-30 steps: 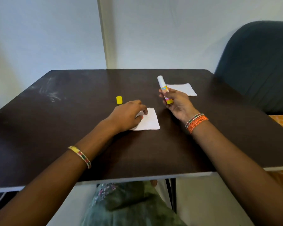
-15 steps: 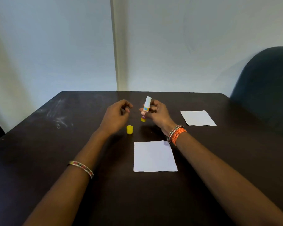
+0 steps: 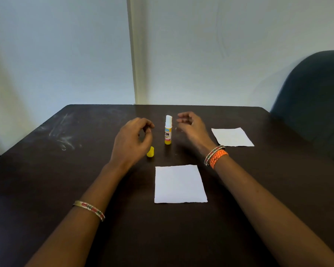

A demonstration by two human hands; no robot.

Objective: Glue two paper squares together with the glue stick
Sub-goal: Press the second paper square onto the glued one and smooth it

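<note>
**Glue stick stands uncapped between two empty hands**

Pale walls meet at a corner behind a dark brown table (image 3: 46, 189), whose far left part carries whitish scuff marks (image 3: 63, 132). At the right edge of the view is the curved back of a dark blue chair (image 3: 312, 97).

Near the middle of the table the glue stick (image 3: 168, 130) stands upright on its yellow base, with its white top uncovered. Its yellow cap (image 3: 150, 152) lies on the table to the near left of the stick, apart from it and partly hidden by the left hand.

The left hand (image 3: 132, 140) hovers just left of the stick with its fingers curled loosely inward; it grasps nothing and does not touch the stick. The right hand (image 3: 191, 128) is just right of the stick, fingers spread and slightly bent, blurred, also empty and clear of the stick. The right wrist wears orange and beaded bracelets (image 3: 216, 158); the left forearm wears a thin gold bangle (image 3: 90, 210) with red and green detail.

One white paper square (image 3: 179, 184) lies flat on the table in front of the person, nearer than the stick and between the two forearms. The second paper square (image 3: 232, 136) lies flat farther away on the right, beyond the right wrist and well apart from the first. Neither hand touches either sheet.
</note>
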